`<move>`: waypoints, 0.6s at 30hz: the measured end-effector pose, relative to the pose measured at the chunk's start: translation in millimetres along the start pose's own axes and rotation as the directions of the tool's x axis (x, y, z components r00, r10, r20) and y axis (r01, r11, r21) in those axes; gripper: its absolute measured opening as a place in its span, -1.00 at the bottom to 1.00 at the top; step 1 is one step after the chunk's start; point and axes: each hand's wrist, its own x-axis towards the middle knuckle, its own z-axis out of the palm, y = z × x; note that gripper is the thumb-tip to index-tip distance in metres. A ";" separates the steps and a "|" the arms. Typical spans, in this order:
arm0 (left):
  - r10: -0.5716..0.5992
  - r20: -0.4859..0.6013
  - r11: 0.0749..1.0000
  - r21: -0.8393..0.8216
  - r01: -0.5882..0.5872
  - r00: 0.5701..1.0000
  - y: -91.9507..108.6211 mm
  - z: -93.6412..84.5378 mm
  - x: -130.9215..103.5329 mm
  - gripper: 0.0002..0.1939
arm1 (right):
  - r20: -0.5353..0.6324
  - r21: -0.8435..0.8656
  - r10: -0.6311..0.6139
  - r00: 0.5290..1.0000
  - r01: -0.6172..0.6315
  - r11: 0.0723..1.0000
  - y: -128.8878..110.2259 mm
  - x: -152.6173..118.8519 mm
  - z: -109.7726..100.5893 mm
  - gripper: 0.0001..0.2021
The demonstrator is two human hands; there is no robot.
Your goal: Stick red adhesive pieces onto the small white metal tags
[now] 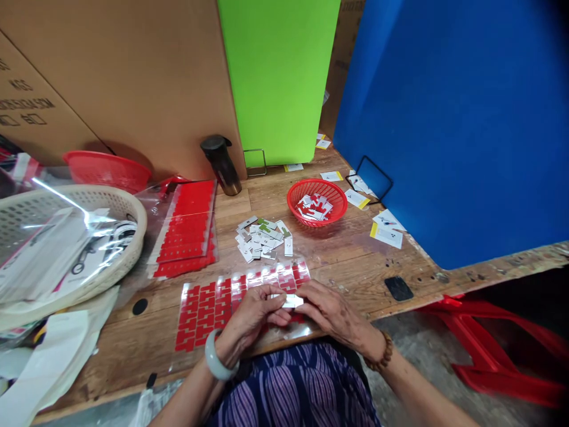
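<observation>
Between my two hands is a small white flat piece (292, 301), held low over the front of the table. My left hand (258, 309) pinches its left end between thumb and fingers. The fingers of my right hand (326, 307) are closed at its right end. Under my hands lies a clear sheet with rows of red T-shaped stickers (205, 308), partly hidden by them. Beyond the sheet sits a loose pile of small white and metal pieces (264, 237), a few with green parts. Behind it, a red basket (316, 222) holds similar pieces with red on them.
Stacked red sticker sheets (184, 222) lie left of the pile, with a dark bottle (221, 166) behind. A cream basket (141, 231) under clear plastic fills the far left. Green (280, 77) and blue (462, 130) boards stand at the back and right. Printed cards (387, 228) lie near the blue one.
</observation>
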 end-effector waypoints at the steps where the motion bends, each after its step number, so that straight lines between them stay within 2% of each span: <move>1: -0.008 0.009 1.000 0.016 0.008 1.000 -0.7 -0.2 0.0 -0.76 | 0.009 0.012 0.001 1.000 -0.001 1.000 0.8 -1.6 1.0 -0.81; 5: -0.030 0.052 0.998 0.065 0.027 0.998 -3.1 -1.6 1.6 -0.79 | 0.047 0.085 0.018 0.999 -0.022 0.996 3.8 -4.1 3.0 -0.83; 8: -0.039 0.031 0.999 0.011 0.039 0.999 -2.8 -3.5 4.7 -0.81 | 0.045 0.164 0.081 0.996 -0.088 0.983 7.3 -4.2 1.0 -0.75; 10: -0.028 -0.033 0.999 -0.035 0.027 0.999 -1.3 -4.9 7.4 -0.84 | -0.010 0.204 0.179 0.984 -0.173 0.964 11.4 -5.8 -1.6 -0.63; 11: -0.019 -0.064 0.999 -0.052 0.015 0.998 -0.3 -5.2 8.7 -0.85 | -0.057 0.203 0.235 0.970 -0.219 0.954 13.9 -7.2 -3.0 -0.65; 14: 0.017 -0.092 0.997 -0.073 -0.023 0.996 2.4 -3.7 12.7 -0.85 | -0.210 0.130 0.346 0.914 -0.325 0.937 20.2 -13.1 -5.7 -0.88; 16: 0.050 -0.085 0.995 -0.079 -0.057 0.995 3.0 0.5 16.0 -0.83 | -0.245 0.084 0.368 0.897 -0.359 0.930 21.8 -16.9 -4.7 -0.86; 18: 0.086 -0.111 0.991 -0.090 -0.096 0.990 2.1 6.8 20.3 -0.82 | -0.225 0.074 0.375 0.899 -0.368 0.927 21.5 -19.2 -0.8 -0.85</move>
